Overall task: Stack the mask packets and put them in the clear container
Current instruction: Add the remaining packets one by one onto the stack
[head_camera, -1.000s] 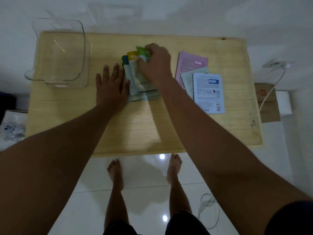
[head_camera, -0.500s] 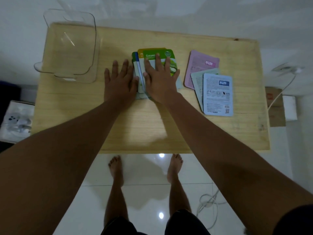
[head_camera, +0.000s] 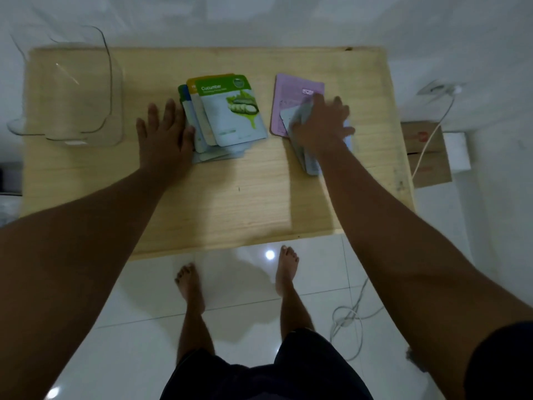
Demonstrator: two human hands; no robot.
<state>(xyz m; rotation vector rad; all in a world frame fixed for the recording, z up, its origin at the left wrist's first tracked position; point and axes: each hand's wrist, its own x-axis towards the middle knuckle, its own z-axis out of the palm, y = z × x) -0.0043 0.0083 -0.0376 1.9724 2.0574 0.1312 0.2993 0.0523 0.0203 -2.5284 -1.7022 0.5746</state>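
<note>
A fanned stack of mask packets, a green cucumber packet on top, lies mid-table. My left hand rests flat and open against the stack's left edge. To the right lies a pink packet with a pale green packet overlapping it. My right hand, blurred, grips a white packet that is tilted up on its edge over them. The clear container stands with nothing in it at the table's far left corner.
The wooden table is small, with its near edge above my bare feet. A cardboard box sits on the floor to the right of the table. A white cable trails across the tiled floor.
My right hand left the green-topped stack, moved right to the three loose packets and tilted the white one up. My left hand stayed beside the stack.
</note>
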